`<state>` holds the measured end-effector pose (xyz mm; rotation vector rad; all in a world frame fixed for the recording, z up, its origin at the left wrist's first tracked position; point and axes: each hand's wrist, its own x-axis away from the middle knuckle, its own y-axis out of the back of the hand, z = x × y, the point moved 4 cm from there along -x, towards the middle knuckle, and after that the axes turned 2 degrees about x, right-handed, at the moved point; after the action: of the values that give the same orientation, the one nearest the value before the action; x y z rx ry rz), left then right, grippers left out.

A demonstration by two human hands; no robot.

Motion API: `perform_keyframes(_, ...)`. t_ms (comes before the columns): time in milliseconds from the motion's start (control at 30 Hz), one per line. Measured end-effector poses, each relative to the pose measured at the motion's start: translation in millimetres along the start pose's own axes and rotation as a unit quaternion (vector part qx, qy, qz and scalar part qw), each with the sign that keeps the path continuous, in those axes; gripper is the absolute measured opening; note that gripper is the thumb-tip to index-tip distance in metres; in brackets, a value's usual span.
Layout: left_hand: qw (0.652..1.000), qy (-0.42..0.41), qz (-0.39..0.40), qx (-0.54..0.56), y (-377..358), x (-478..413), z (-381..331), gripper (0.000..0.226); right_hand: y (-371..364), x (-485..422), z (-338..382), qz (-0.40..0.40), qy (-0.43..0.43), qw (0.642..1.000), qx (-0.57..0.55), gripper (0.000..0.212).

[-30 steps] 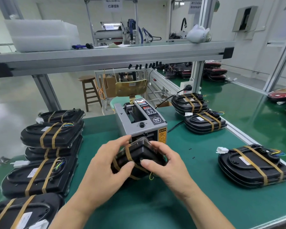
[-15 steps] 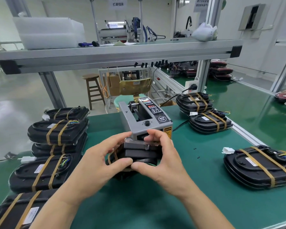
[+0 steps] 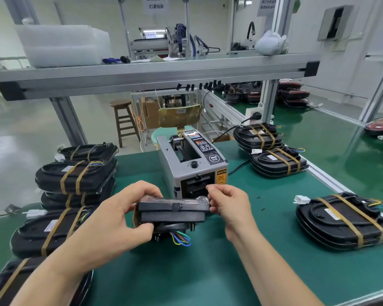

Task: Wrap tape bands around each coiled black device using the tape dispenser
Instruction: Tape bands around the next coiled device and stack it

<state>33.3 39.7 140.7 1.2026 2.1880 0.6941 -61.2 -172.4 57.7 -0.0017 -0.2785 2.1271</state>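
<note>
Just in front of the tape dispenser (image 3: 186, 164), above the green tabletop (image 3: 230, 272), the black device (image 3: 173, 214) is held edge-on between both hands, its long axis running left to right across the person's body and parallel to the dispenser's front face. The dispenser's outlet slot (image 3: 197, 184) lies directly behind the device's right half, just beyond it, so the right hand (image 3: 228, 206) is plainly the nearer one to the tape. The left hand (image 3: 119, 215) grips the left end, fingers (image 3: 146, 191) curled over the top edge and thumb pressed up from below, wrist roughly level. The right hand closes on the right end with thumb and curled fingertips pinched together at the upper corner, almost touching the slot; whether a strip of tape is caught between them cannot be told. A tan tape band (image 3: 135, 217) shows at the device's left end, and coloured wires (image 3: 181, 238) hang from its underside. Judging from this, a band near the right end is the likely step in hand, and it would call for only a short reach back to the slot. Banded devices lie in a stack on the left (image 3: 75, 175) and singly on the right (image 3: 341, 221).
</note>
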Motion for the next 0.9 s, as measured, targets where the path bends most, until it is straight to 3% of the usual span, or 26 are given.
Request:
perform_keyframes(333, 1.0, -0.007, -0.029, -0.003, -0.8, 7.0, -9.8, 0.044, -15.1, -2.5, 3.0, -0.048, -0.056, 0.997, 0.018, 0.019)
perform_keyframes(433, 0.999, -0.019, -0.041, 0.001, -3.1, 8.5, -11.2, 0.053, -17.0, -3.5, 5.9, -0.068, -0.044, 0.996, 0.044, 0.021)
perform_keyframes(567, 0.996, -0.065, -0.052, -0.025, -6.1, 9.0, -16.6, 0.054, -20.3, -5.9, 3.2, -0.091, -0.049, 0.992, 0.066, 0.009)
perform_keyframes(733, 0.994, -0.067, -0.082, 0.018, -9.8, 10.1, -15.1, 0.046, -13.0, 5.5, 7.9, -0.092, -0.058, 0.991, -0.076, 0.028)
perform_keyframes(900, 0.984, -0.04, -0.137, 0.105, -26.0, -0.3, -14.7, 0.047, 1.3, 34.2, 51.3, -0.068, 0.032, 0.982, -0.174, 0.024)
